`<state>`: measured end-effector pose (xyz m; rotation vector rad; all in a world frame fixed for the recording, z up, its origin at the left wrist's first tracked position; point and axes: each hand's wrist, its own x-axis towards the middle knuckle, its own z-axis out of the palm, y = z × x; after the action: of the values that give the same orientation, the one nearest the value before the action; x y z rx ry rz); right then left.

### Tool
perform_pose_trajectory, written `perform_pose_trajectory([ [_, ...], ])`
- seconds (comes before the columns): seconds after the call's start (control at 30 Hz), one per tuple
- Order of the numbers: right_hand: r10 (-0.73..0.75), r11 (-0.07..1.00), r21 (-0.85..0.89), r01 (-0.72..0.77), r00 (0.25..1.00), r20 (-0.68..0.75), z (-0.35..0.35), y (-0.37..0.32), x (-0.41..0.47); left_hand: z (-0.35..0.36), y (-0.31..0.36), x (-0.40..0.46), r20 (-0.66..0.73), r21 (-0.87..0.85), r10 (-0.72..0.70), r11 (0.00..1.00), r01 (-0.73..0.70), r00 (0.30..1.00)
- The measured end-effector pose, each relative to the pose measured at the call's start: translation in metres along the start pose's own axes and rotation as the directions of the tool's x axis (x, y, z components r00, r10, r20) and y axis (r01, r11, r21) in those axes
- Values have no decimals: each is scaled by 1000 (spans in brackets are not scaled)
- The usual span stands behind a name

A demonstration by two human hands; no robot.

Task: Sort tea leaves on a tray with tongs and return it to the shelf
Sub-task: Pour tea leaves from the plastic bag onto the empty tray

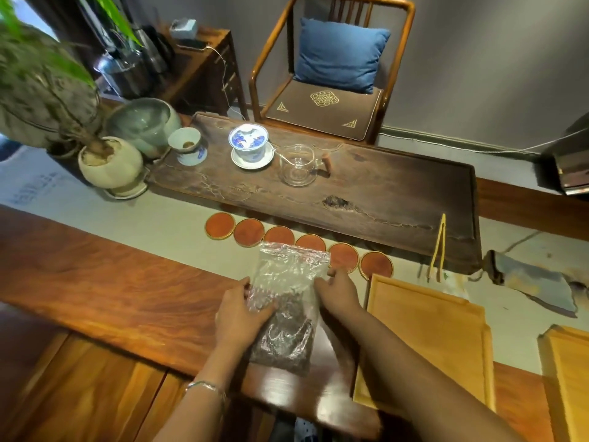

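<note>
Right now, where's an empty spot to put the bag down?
Free: the light wooden tray right of the plastic bag, and the bare wood tabletop to its left. Crowded: the coaster row and the tongs beyond.

Second wooden tray [570, 378] cut off by the right edge, potted plant [38, 74] blurred and cropped at left, my left hand [237, 314] partly behind the crinkled plastic bag [287, 301], its dark contents unclear.

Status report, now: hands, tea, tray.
Left hand and right hand both grip the clear bag of tea leaves. Light wooden tray bare, right of bag. Tongs untouched beyond it.
</note>
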<state>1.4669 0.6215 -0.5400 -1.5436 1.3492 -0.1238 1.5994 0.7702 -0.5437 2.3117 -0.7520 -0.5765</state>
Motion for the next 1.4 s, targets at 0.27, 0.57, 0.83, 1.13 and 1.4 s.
perform_pose_trajectory([
  [0.27,17,913,404,-57,995,102,-9,-10,1,-1,-9,-1,140,-214,13,977,18,990],
  [0.57,-242,965,138,224,962,128,-52,-42,-1,-31,7,-16,273,-351,200,932,-96,941],
  [0.83,-318,946,102,308,944,90,-92,-31,-60,-37,36,-46,219,-291,105,956,-38,970],
  [1.13,-298,924,232,304,953,-63,-101,-11,-110,-17,131,-66,241,-310,100,951,-21,965],
  [1.4,-191,929,316,193,981,-37,-100,-17,-121,2,157,-64,331,-238,148,969,-70,932],
])
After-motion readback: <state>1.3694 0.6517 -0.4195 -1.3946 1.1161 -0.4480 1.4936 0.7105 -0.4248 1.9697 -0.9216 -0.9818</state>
